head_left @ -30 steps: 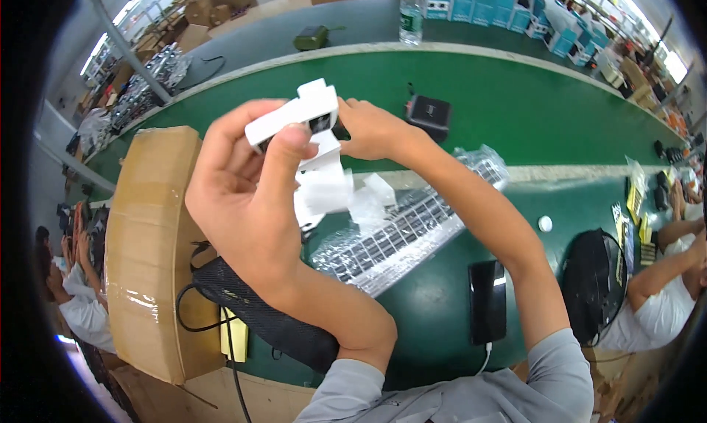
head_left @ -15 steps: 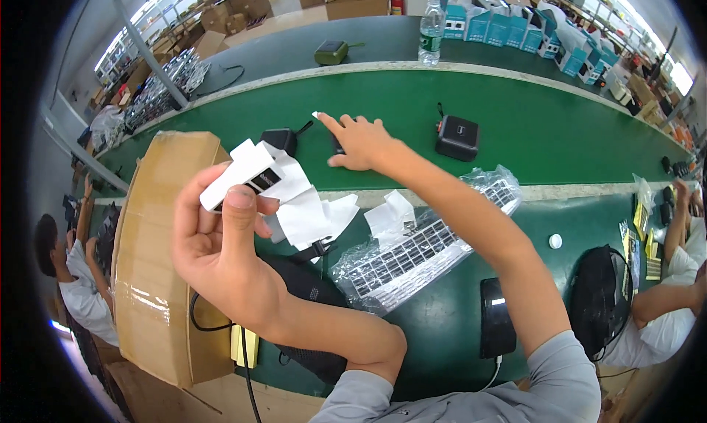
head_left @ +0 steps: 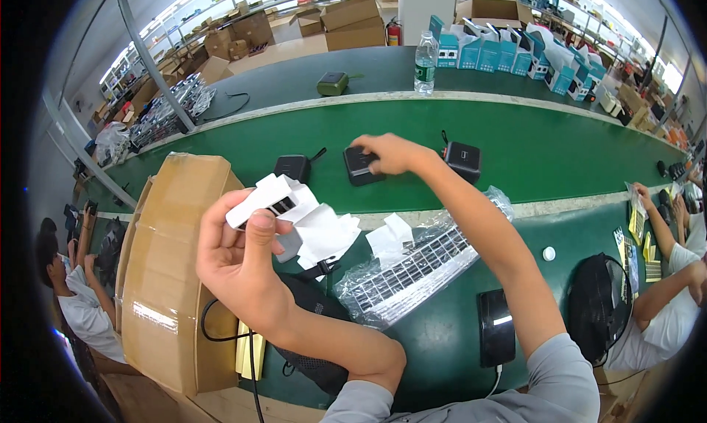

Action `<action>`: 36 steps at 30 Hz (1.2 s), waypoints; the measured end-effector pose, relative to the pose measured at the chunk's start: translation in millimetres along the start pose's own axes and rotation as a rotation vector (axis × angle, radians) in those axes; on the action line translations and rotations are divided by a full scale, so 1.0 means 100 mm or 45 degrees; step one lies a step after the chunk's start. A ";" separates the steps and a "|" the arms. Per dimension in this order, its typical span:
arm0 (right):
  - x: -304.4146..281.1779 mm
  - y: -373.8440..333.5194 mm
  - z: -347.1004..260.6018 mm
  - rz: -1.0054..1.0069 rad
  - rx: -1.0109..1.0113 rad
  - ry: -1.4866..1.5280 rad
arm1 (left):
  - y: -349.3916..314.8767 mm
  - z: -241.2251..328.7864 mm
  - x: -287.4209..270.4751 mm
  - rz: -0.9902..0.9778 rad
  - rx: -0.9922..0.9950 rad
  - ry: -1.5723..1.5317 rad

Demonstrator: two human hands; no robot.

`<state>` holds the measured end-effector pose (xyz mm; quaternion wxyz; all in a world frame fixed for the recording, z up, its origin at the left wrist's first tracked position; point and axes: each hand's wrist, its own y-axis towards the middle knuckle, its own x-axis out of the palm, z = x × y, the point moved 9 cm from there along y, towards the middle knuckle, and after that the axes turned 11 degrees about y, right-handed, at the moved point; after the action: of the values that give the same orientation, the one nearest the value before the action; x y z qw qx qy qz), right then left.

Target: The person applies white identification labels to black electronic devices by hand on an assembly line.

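Note:
Between thumb and fingers, my left hand (head_left: 247, 254) pinches a folded white paper strip (head_left: 259, 202) with a black printed patch. Loose white paper (head_left: 328, 235) lies just beyond it. On the green belt, my right hand (head_left: 394, 155) bends its fingers over the top and right side of a black boxy device (head_left: 361, 174). Part of that device is hidden by the fingers. Two similar black devices with wrist loops flank it: one (head_left: 292, 168) to the left and another (head_left: 464, 161) to the right, partly behind my right forearm.
A large cardboard box (head_left: 166, 276) stands at left. Nearer me are a plastic-wrapped grid-patterned sheet (head_left: 405, 276), a black phone (head_left: 496, 327) on a cable and a black bag (head_left: 600, 298). Beyond the belt are a water bottle (head_left: 425, 62), an olive-green device (head_left: 333, 83) and several teal boxes (head_left: 490, 55). People sit at both sides.
My right hand has shifted slightly right, and its outstretched index finger, which had a white bit at its tip, is now bent over the device. The left hand still holds the strip. The view has tilted up.

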<state>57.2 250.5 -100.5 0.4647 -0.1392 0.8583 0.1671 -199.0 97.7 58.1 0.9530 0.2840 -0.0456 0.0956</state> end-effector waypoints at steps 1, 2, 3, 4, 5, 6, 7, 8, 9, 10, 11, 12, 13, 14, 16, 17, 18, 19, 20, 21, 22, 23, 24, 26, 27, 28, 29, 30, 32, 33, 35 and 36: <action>-0.21 0.00 0.17 0.205 0.213 0.130 | 0.00 0.00 0.00 0.006 0.003 0.002; -0.37 -0.05 0.33 0.410 0.426 0.262 | 0.00 0.00 0.01 0.000 0.005 0.007; -0.37 -0.03 0.30 0.409 0.424 0.264 | 0.01 -0.01 0.02 -0.009 0.005 0.013; -0.33 -0.07 0.42 0.430 0.633 0.489 | 0.01 -0.01 0.01 -0.008 0.006 0.017; -0.25 -0.12 0.52 0.448 0.843 0.714 | 0.02 -0.02 0.00 -0.008 -0.001 0.020; -0.15 -0.12 0.57 0.357 0.899 0.741 | 0.01 -0.03 0.01 -0.011 -0.008 0.019; -0.14 -0.12 0.60 0.360 0.901 0.741 | 0.01 -0.03 0.02 -0.014 -0.008 0.017; -0.10 -0.14 0.65 0.346 0.928 0.755 | 0.01 -0.03 0.03 -0.015 -0.004 0.019; -0.05 -0.14 0.67 0.325 0.950 0.771 | 0.01 -0.02 0.02 -0.010 0.000 0.028; -0.03 -0.14 0.68 0.321 0.950 0.774 | 0.01 -0.02 0.02 -0.009 -0.002 0.032; -0.04 -0.16 0.71 0.350 0.980 0.762 | 0.01 -0.03 0.03 -0.006 -0.009 0.027; -0.03 -0.18 0.72 0.376 1.010 0.753 | 0.01 -0.03 0.02 -0.003 -0.016 0.025; 0.00 -0.18 0.71 0.368 1.010 0.757 | 0.01 -0.03 0.02 0.000 -0.018 0.033; 0.00 -0.19 0.71 0.388 1.030 0.707 | 0.01 -0.03 0.01 -0.002 -0.013 0.030; -0.03 -0.24 0.83 0.425 1.056 0.646 | 0.02 -0.04 0.06 -0.014 -0.004 0.008; -0.04 -0.29 0.92 0.457 1.081 0.575 | 0.01 -0.07 0.09 -0.030 -0.018 -0.021; -0.05 -0.29 0.91 0.482 1.090 0.513 | 0.00 -0.05 0.08 -0.038 -0.022 -0.036; -0.05 -0.28 0.89 0.481 1.080 0.519 | 0.00 -0.03 0.07 -0.034 -0.014 -0.029; -0.05 -0.28 0.89 0.470 1.100 0.489 | 0.01 -0.02 0.06 -0.036 -0.010 -0.024; -0.05 -0.31 0.91 0.460 1.131 0.452 | 0.01 -0.03 0.06 -0.041 -0.016 -0.027; -0.05 -0.31 0.92 0.461 1.134 0.449 | 0.01 -0.04 0.06 -0.041 -0.018 -0.030; -0.06 -0.33 0.94 0.484 1.157 0.426 | 0.02 -0.04 0.07 -0.049 -0.014 -0.045; -0.08 -0.35 0.94 0.505 1.181 0.403 | 0.02 -0.05 0.07 -0.055 -0.013 -0.059; -0.09 -0.38 0.92 0.456 1.183 0.336 | 0.02 -0.05 0.07 -0.086 0.000 -0.043; -0.09 -0.37 0.88 0.406 1.178 0.274 | 0.02 -0.04 0.07 -0.116 0.017 -0.021; -0.09 -0.38 0.85 0.404 1.176 0.274 | 0.02 -0.04 0.07 -0.114 0.016 -0.020; -0.09 -0.37 0.79 0.380 1.147 0.212 | 0.02 -0.05 0.06 -0.090 -0.013 -0.030; -0.11 -0.38 0.77 0.361 1.122 0.147 | 0.01 -0.07 0.06 -0.070 -0.044 -0.047; -0.13 -0.39 0.77 0.359 1.119 0.129 | 0.01 -0.08 0.07 -0.076 -0.056 -0.056; -0.14 -0.41 0.80 0.357 1.117 0.112 | 0.01 -0.08 0.08 -0.083 -0.067 -0.064; -0.16 -0.43 0.89 0.345 1.121 0.106 | 0.01 -0.08 0.09 -0.086 -0.070 -0.070; -0.17 -0.42 0.92 0.325 1.118 0.106 | 0.01 -0.08 0.08 -0.083 -0.072 -0.067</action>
<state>151.9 252.2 -140.2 0.4206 0.1711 0.8761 -0.1621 -190.6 103.8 53.2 0.9617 0.2607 -0.0638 0.0556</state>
